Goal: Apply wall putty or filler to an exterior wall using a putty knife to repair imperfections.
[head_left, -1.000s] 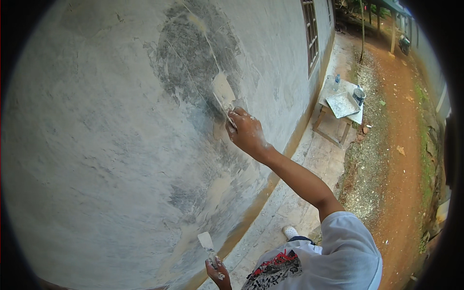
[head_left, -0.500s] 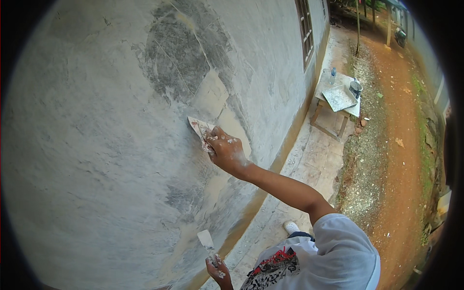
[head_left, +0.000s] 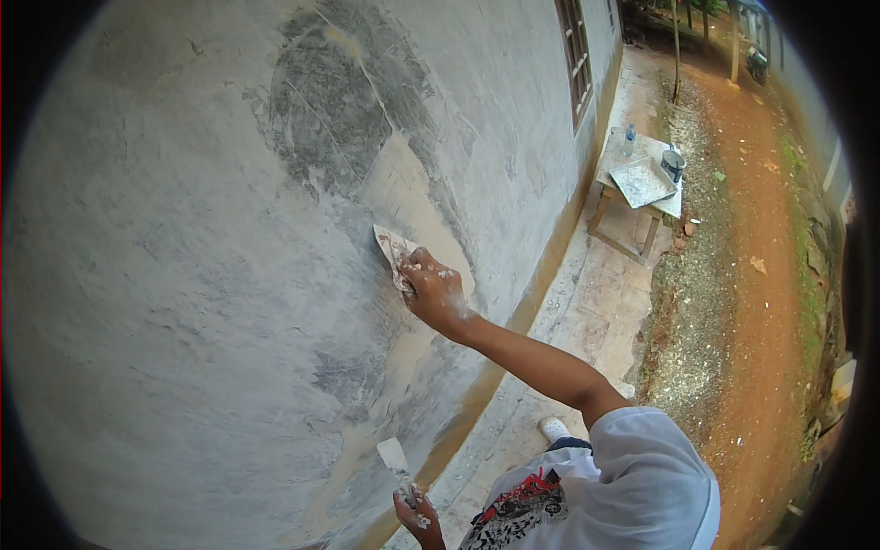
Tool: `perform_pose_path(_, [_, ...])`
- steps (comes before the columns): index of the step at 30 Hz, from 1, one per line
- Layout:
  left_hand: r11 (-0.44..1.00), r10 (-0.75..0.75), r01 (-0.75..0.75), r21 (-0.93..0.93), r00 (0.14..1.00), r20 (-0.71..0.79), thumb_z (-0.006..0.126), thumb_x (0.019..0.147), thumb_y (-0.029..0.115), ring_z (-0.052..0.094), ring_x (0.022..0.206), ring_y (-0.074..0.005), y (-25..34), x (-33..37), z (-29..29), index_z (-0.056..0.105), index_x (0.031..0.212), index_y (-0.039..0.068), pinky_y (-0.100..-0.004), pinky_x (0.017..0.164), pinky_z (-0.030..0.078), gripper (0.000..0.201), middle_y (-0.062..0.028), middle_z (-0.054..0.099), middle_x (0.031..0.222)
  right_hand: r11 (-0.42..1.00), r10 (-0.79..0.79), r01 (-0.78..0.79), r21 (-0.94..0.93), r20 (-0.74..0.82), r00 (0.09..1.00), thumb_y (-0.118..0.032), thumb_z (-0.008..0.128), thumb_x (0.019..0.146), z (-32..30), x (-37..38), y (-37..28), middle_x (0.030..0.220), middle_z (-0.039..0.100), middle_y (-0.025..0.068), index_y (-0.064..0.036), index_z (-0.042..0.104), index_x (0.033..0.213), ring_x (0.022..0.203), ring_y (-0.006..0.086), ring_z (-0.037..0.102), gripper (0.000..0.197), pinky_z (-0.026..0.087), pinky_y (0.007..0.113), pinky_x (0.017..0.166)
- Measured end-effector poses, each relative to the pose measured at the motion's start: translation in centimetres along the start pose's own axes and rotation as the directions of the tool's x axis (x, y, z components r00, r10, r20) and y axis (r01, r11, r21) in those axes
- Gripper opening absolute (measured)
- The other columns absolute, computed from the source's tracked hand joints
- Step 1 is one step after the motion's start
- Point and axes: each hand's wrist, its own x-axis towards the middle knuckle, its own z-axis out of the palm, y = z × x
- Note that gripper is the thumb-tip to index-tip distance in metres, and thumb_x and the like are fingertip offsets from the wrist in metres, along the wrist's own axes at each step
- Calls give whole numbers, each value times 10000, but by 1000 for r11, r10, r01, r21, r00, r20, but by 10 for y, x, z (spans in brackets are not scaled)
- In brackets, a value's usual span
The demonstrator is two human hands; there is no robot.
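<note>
My right hand (head_left: 435,291) is closed round a wide putty knife (head_left: 394,249), its blade smeared with putty and laid against the grey wall (head_left: 211,302). Just beside and above the blade runs a pale cream strip of wet putty (head_left: 412,197), below a dark grey rough patch (head_left: 335,110). Lower down, near the wall's foot, my left hand (head_left: 419,516) grips a smaller putty knife (head_left: 394,456) with its pale blade pointing up, apart from the wall as far as I can tell. White smears cover the fingers of both hands.
A small wooden table (head_left: 600,215) stands along the wall, holding a square tray (head_left: 642,183), a clear bottle (head_left: 630,139) and a dark paint can (head_left: 674,165). Beyond the concrete walkway (head_left: 587,302) lie gravel and a reddish dirt path (head_left: 761,275). A barred window (head_left: 575,60) is farther along.
My right hand's putty knife has shifted slightly right and down across the wall. Putty in the strip above it now looks smoother and more continuous. My left hand has barely moved.
</note>
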Motion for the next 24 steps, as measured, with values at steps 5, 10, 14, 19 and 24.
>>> perform_pose_path(5, [1000,12,-12,-5,1000,-21,554,924,148,416,527,-51,9,-1,6,445,1065,2,-193,418,344,231,-5,468,707,984,169,-176,-21,-189,967,-69,623,764,-35,27,38,1042,584,112,-54,636,1037,874,315,628,273,512,410,726])
perform_pose_path(10, [998,-36,36,58,999,-4,551,924,136,435,556,-57,21,-9,2,439,1098,-15,-193,432,360,256,-20,485,745,995,71,-85,-54,-221,973,-46,614,739,-19,69,32,1058,569,147,-43,617,1076,946,325,602,337,499,434,745])
perform_pose_path(14, [995,56,-63,-71,994,-93,554,929,139,466,613,-63,-15,-7,-1,423,1113,-20,-191,470,389,277,-36,495,794,998,-59,59,-3,-2,998,-55,643,716,-9,14,-4,1100,580,124,-82,629,1124,977,301,610,409,511,407,763])
perform_pose_path(19, [994,87,-93,-48,989,-121,557,929,164,450,600,-58,-17,-6,-7,383,1222,-20,-186,465,370,387,-29,498,787,994,95,-103,-41,-174,980,-68,647,762,-32,22,18,1065,608,96,-75,662,1056,857,306,644,295,517,399,732])
perform_pose_path(24, [998,0,4,56,997,-79,558,928,192,410,531,-46,10,-19,-10,408,1182,-6,-191,416,325,355,-5,482,745,985,145,-165,-55,-268,953,-67,621,742,-27,84,35,1076,586,149,-43,654,1015,959,326,606,277,500,432,740])
